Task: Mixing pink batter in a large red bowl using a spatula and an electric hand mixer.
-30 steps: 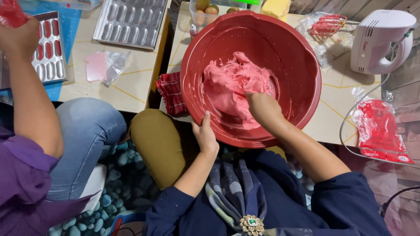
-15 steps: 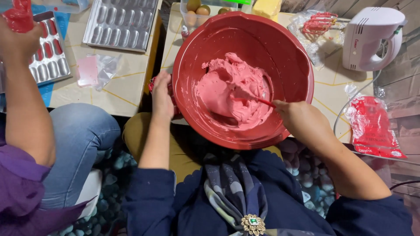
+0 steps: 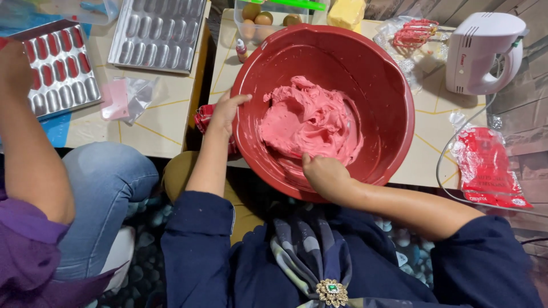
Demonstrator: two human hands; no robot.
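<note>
Already the pink batter (image 3: 311, 122) looked thick in the red bowl (image 3: 394, 108), left hand (image 3: 225, 111) gripping its rim, right hand (image 3: 325, 174) closed inside, moulds unfilled.

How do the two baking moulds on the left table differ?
The left mould tray has several cavities filled with pink batter, while the right mould tray has all its cavities bare metal. The left mould tray lies angled and is partly hidden by another person's arm; the right mould tray is uncovered, cut only by the picture's top edge. Both are grey metal with rows of oblong cavities.
</note>
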